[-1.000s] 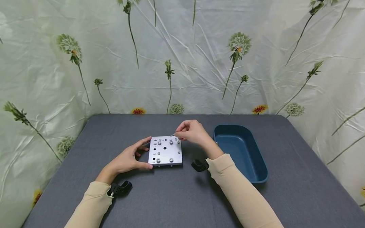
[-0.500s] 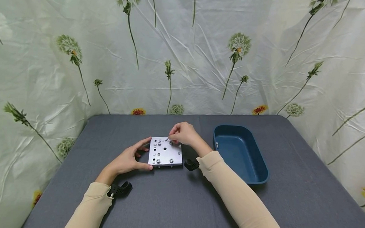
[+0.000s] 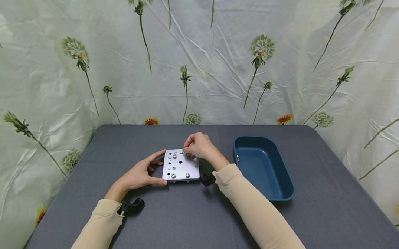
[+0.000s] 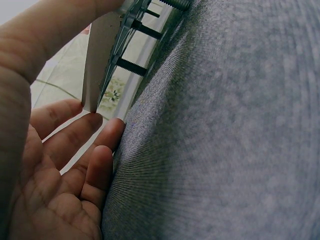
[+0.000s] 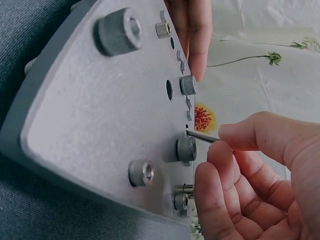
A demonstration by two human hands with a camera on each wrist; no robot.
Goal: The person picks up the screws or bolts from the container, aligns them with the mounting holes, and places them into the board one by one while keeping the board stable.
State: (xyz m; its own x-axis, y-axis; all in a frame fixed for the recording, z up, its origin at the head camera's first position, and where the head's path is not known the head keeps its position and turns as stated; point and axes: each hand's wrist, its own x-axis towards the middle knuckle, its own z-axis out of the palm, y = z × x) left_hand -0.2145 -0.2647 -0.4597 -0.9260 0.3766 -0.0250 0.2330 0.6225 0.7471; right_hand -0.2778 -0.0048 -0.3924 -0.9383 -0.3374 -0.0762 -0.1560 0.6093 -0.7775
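Observation:
A silver metal plate (image 3: 184, 166) stands raised on the cloth, its top set with several socket-head screws and holes. From the left, my left hand (image 3: 143, 173) grips it, thumb at the near corner and fingertips at the far one. Screw shanks (image 4: 132, 66) stick out beneath the plate in the left wrist view. Above its back edge, my right hand (image 3: 200, 146) pinches a thin metal pin (image 5: 202, 136) between thumb and index finger. The pin's tip is at a small hole beside a socket-head screw (image 5: 187, 149); how deep it sits cannot be told.
A blue bin (image 3: 283, 173) stands to the right of the plate, with a small metal piece (image 3: 238, 158) at its left wall. Grey cloth (image 3: 177, 222) covers the table. A flowered curtain (image 3: 217, 64) hangs behind it.
My right hand has moved left over the plate from its back right corner, bringing the pin to the hole, and has barely shifted in the last half second. The left hand stays in place.

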